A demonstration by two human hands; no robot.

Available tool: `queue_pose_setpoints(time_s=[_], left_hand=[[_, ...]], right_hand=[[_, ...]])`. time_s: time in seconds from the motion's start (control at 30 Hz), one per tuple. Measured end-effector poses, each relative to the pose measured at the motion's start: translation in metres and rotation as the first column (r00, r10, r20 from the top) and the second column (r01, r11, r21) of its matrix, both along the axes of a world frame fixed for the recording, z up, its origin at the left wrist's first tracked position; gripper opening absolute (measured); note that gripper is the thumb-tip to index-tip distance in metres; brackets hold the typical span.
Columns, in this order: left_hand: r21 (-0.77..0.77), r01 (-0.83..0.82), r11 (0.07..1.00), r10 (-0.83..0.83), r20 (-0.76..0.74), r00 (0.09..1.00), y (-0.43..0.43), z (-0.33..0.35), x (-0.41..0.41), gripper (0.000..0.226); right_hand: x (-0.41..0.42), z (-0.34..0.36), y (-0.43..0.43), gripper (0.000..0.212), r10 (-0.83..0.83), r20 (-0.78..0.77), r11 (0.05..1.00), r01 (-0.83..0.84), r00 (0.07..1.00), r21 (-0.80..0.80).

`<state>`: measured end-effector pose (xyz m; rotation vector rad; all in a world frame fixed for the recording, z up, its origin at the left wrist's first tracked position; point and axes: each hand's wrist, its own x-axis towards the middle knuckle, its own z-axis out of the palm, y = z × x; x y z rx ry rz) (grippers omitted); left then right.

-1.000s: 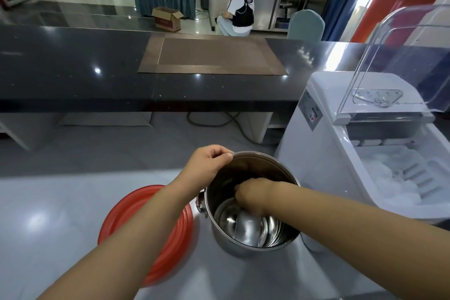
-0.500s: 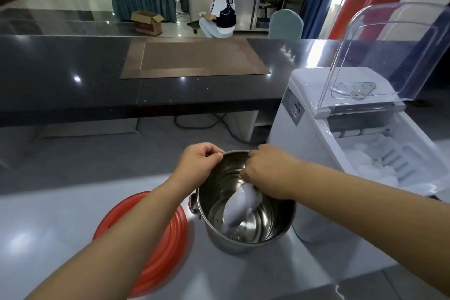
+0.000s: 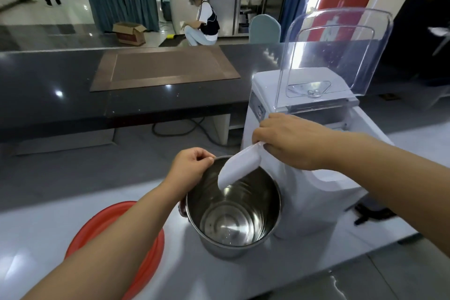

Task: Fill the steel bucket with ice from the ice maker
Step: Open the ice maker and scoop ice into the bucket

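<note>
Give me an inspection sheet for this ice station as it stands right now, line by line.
Surface: pale grey counter, glossy, with a wet patch at its near right edge.
Job's things: steel bucket upright, no ice in it; ice maker beside it, clear lid raised; white scoop tilted over the bucket mouth.
Clutter: red lid flat, left of the bucket.
Hands: left hand pinches the bucket rim; right hand grips the scoop handle.
Cables: black cable looped on the floor under the dark counter.
Surroundings: brown mat on the dark counter; a person crouching beyond; cardboard box on the floor.
</note>
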<state>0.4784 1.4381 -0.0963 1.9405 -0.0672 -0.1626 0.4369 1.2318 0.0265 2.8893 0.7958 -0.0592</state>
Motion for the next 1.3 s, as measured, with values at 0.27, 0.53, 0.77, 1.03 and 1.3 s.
queue_pose_setpoints(time_s=[0.27,0.53,0.77,1.03,1.3], left_hand=[[-0.012,0.014,1.0,-0.015,-0.049,0.999,-0.004,0.006,-0.007,0.013],[0.137,0.142,0.98,-0.139,-0.032,0.99,-0.025,0.018,-0.005,0.01],[0.244,0.347,0.906,-0.346,-0.046,0.937,-0.05,0.029,0.005,0.014],[0.277,0.512,0.813,-0.49,-0.148,0.859,-0.071,0.032,0.012,0.018],[0.368,0.59,0.719,-0.568,-0.18,0.803,-0.084,0.039,0.014,0.018]], right_hand=[[-0.014,0.029,-0.043,0.026,-0.158,-0.145,0.961,0.186,0.977,0.205],[-0.02,0.042,-0.078,0.023,-0.198,-0.137,0.894,0.236,0.971,0.382],[-0.019,0.051,-0.126,0.024,-0.344,-0.063,0.816,0.331,0.937,0.474],[-0.025,0.045,-0.183,0.025,-0.495,0.104,0.833,0.437,0.863,0.34],[-0.027,0.033,-0.178,0.03,-0.335,0.35,0.911,0.395,0.875,-0.117]])
